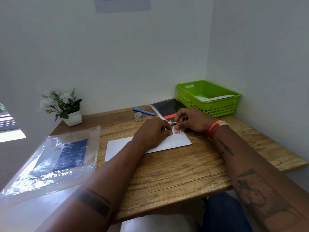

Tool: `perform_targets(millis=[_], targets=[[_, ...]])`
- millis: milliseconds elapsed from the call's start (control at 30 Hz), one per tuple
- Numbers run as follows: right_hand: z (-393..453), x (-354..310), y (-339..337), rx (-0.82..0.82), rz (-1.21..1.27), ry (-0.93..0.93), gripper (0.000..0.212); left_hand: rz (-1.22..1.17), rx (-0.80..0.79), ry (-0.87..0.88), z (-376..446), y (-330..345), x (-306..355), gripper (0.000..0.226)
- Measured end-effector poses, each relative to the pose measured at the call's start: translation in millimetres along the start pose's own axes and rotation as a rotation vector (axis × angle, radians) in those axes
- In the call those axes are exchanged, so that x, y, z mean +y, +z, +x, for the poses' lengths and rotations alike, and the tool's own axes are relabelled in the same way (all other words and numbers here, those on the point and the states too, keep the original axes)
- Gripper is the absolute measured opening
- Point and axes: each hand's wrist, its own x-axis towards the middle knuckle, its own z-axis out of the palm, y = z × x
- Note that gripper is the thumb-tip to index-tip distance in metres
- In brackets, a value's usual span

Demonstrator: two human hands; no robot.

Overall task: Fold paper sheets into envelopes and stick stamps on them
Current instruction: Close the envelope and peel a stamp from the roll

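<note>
Wooden desk (175,173) in white corner; both hands (151,133) pinch stamp (177,130) on envelope (180,141).

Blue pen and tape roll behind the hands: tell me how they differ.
The blue pen is long, thin and opaque, lying flat and slanted. The tape roll is short, round and see-through with a printed pattern, sitting nearer the person. Both rest untouched on the wooden table, close together.
</note>
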Motion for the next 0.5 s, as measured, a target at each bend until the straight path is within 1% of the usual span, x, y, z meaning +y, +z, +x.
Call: perform_targets(millis=[500], targets=[[1.1,-2.5,2.6,-0.008,-0.127,-0.052,0.026,0.005,-0.001,0.018,-2.0,-1.2,2.5,0.018]])
